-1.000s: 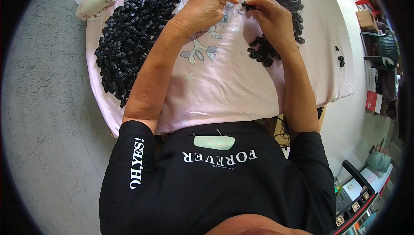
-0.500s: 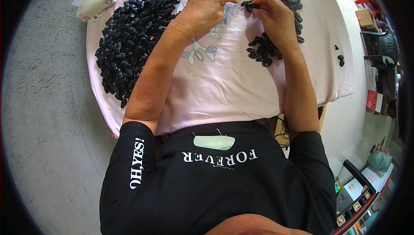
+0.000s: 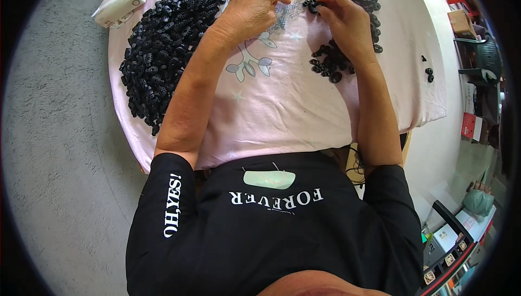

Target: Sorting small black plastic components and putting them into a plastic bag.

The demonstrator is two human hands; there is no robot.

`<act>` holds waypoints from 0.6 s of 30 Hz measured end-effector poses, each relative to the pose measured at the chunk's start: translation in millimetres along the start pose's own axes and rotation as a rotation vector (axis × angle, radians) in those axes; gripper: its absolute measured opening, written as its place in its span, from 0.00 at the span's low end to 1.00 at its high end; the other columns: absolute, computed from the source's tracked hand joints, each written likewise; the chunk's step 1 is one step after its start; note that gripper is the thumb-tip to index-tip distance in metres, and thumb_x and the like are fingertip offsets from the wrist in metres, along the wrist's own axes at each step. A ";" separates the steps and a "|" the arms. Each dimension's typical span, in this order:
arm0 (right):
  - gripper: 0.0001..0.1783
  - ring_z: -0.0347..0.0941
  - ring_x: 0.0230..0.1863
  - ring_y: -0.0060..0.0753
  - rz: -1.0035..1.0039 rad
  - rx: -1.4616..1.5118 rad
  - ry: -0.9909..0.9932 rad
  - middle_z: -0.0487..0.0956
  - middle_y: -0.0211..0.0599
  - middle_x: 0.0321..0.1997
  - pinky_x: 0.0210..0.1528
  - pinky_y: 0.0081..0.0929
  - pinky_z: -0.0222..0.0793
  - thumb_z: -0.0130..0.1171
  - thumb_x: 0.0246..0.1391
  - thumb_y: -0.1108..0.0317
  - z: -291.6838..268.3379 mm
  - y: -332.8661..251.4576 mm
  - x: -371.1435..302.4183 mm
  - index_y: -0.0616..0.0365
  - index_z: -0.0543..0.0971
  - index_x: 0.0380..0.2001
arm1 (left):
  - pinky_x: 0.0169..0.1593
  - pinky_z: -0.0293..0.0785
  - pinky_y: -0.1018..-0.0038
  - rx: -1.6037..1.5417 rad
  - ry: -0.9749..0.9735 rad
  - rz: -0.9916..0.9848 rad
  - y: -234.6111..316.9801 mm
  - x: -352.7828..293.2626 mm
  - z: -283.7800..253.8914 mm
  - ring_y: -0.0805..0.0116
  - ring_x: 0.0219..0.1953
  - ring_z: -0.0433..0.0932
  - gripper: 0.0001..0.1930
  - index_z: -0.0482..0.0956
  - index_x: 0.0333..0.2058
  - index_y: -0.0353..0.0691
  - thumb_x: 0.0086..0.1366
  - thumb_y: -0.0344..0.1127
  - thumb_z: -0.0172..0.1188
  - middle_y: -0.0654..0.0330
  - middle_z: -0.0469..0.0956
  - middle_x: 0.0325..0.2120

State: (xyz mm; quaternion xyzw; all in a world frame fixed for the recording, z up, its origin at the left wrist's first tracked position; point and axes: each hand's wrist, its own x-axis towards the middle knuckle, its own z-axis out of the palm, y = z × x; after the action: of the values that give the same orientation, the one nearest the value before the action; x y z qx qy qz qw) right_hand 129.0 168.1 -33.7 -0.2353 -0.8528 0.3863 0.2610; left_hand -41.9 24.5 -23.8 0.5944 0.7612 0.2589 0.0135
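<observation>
Both hands sit marginally lower than before. Left hand [image 3: 251, 9] pinches small clear plastic pieces [image 3: 286, 15] on the pink-clothed bench [image 3: 282, 106]; right hand [image 3: 344, 22] grips a small black plastic toggle [image 3: 313, 4].

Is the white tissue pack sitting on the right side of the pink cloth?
No, the white tissue pack lies at the pink cloth's far left corner, beside the big black-piece pile.

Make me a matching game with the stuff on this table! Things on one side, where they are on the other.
Things:
1. big black pile
2. white packet
3. clear bits
4. two stray black pieces

Places:
a. between the two hands
b. far left corner of the table
c. alone near the table's right edge
d. left of the left arm

Pairs: 1-d, 2-b, 3-a, 4-c
</observation>
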 end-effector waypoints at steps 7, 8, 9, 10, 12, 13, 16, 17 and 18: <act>0.11 0.79 0.34 0.21 0.065 0.140 -0.043 0.84 0.34 0.33 0.42 0.20 0.75 0.61 0.60 0.71 0.5 -5.4 -0.2 0.60 0.82 0.45 | 0.52 0.75 0.64 0.001 0.017 -0.002 -3.6 -2.1 -0.9 0.53 0.44 0.80 0.14 0.87 0.42 0.46 0.65 0.28 0.53 0.52 0.81 0.38; 0.11 0.77 0.35 0.18 0.127 0.211 -0.094 0.83 0.31 0.34 0.42 0.18 0.73 0.58 0.63 0.72 -0.3 -6.8 -0.1 0.62 0.81 0.47 | 0.53 0.75 0.64 -0.042 -0.002 0.010 -2.1 -1.5 -0.7 0.52 0.44 0.80 0.14 0.87 0.42 0.46 0.65 0.28 0.53 0.52 0.81 0.38; 0.11 0.77 0.35 0.18 0.127 0.211 -0.094 0.83 0.31 0.34 0.42 0.18 0.73 0.58 0.63 0.72 -0.3 -6.4 0.0 0.62 0.81 0.47 | 0.53 0.75 0.64 -0.043 -0.001 0.009 -2.0 -1.7 -0.9 0.52 0.44 0.80 0.14 0.87 0.42 0.46 0.65 0.28 0.53 0.52 0.81 0.38; 0.11 0.77 0.35 0.18 0.130 0.291 -0.107 0.82 0.30 0.34 0.43 0.18 0.74 0.57 0.63 0.73 -0.6 -5.6 0.1 0.63 0.81 0.47 | 0.53 0.75 0.64 -0.031 -0.042 0.002 -2.0 -1.7 -0.9 0.52 0.44 0.80 0.14 0.87 0.42 0.46 0.65 0.28 0.53 0.51 0.81 0.38; 0.11 0.76 0.35 0.18 0.133 0.372 -0.118 0.81 0.30 0.34 0.43 0.18 0.74 0.56 0.64 0.73 -0.7 -1.8 0.9 0.63 0.81 0.48 | 0.53 0.75 0.63 -0.020 -0.083 -0.004 -2.6 -2.1 -1.8 0.52 0.43 0.81 0.14 0.87 0.42 0.45 0.64 0.28 0.53 0.51 0.81 0.38; 0.12 0.76 0.36 0.18 0.140 0.418 -0.136 0.81 0.30 0.35 0.43 0.18 0.74 0.56 0.64 0.73 -0.2 0.8 2.1 0.63 0.81 0.48 | 0.53 0.75 0.63 -0.001 -0.064 -0.008 -3.9 -2.6 -3.2 0.51 0.43 0.81 0.14 0.87 0.41 0.44 0.64 0.28 0.53 0.50 0.81 0.38; 0.12 0.76 0.36 0.18 0.153 0.483 -0.158 0.81 0.30 0.36 0.44 0.18 0.74 0.55 0.65 0.73 -0.3 0.4 2.2 0.63 0.81 0.49 | 0.52 0.76 0.62 0.023 -0.021 -0.006 -3.1 -1.7 -2.3 0.51 0.43 0.81 0.13 0.87 0.41 0.43 0.64 0.28 0.53 0.50 0.82 0.38; 0.12 0.76 0.36 0.18 0.158 0.502 -0.163 0.81 0.30 0.36 0.44 0.18 0.74 0.55 0.65 0.73 -0.5 -0.7 2.3 0.62 0.81 0.49 | 0.52 0.76 0.62 0.028 0.002 -0.001 -2.4 -1.4 -2.1 0.52 0.43 0.81 0.13 0.87 0.41 0.43 0.64 0.28 0.53 0.49 0.82 0.38; 0.12 0.76 0.36 0.18 0.158 0.502 -0.164 0.81 0.30 0.36 0.44 0.18 0.74 0.55 0.65 0.73 -1.0 -1.5 2.8 0.62 0.81 0.49 | 0.52 0.76 0.62 0.029 0.002 -0.002 -2.9 -0.9 -3.4 0.52 0.43 0.81 0.13 0.87 0.41 0.43 0.64 0.28 0.53 0.49 0.82 0.38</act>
State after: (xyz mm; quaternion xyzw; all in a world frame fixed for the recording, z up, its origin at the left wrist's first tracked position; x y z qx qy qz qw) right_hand 127.3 169.5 -31.3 -0.1969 -0.7275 0.6226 0.2104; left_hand -45.3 21.9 -22.4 0.5934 0.7656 0.2486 0.0044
